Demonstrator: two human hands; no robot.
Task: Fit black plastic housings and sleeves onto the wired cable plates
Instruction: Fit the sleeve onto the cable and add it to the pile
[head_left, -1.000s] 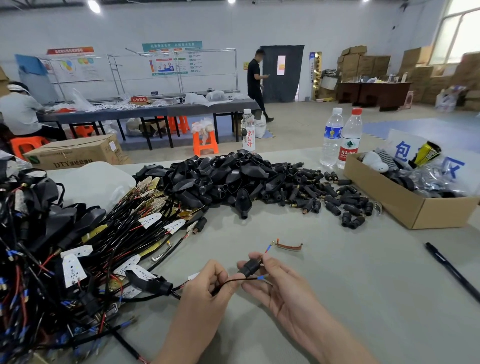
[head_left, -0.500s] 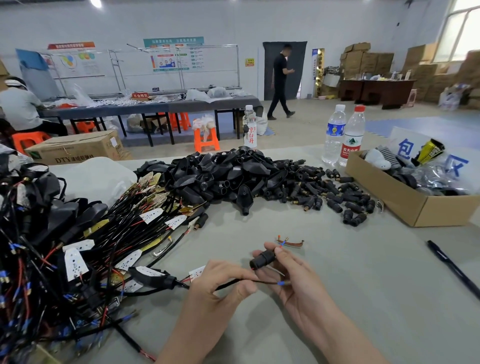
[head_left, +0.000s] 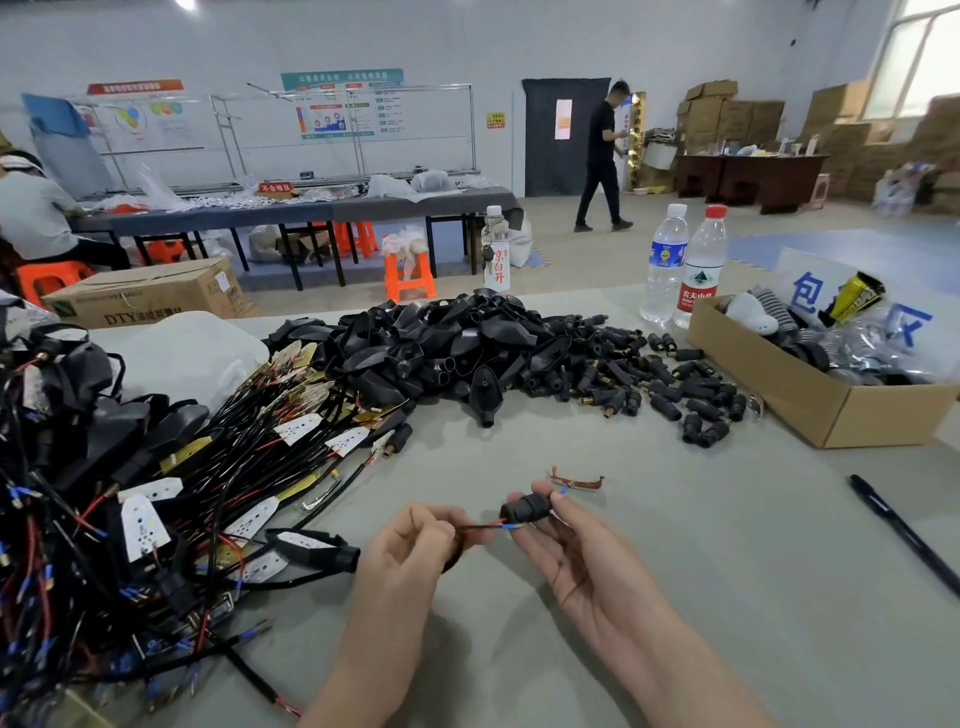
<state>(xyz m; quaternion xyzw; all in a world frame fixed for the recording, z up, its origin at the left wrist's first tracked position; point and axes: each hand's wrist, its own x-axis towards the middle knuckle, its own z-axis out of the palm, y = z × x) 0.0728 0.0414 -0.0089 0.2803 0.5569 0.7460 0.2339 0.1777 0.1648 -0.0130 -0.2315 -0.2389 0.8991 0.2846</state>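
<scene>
My right hand (head_left: 576, 551) pinches a short black sleeve (head_left: 525, 507) between thumb and fingertips above the grey table (head_left: 675, 597). My left hand (head_left: 415, 540) pinches a black cable (head_left: 478, 527) whose red and blue wire ends point at the sleeve. That cable runs left to a black housing (head_left: 317, 551) fitted on a plate. A tangle of wired cable plates (head_left: 156, 493) covers the left of the table. Behind lies a heap of black housings (head_left: 441, 343), with loose black sleeves (head_left: 670, 389) to its right.
A small copper strip (head_left: 579, 480) lies just beyond my right hand. An open cardboard box (head_left: 821, 384) of odds stands at the right, two water bottles (head_left: 683, 265) behind it. A black pen (head_left: 904, 530) lies at the right edge. A person walks in the background.
My hands have drawn closer together, and the cable's wire ends now sit right at the sleeve's mouth. The sleeve has turned more level. The person in the background walked right.
</scene>
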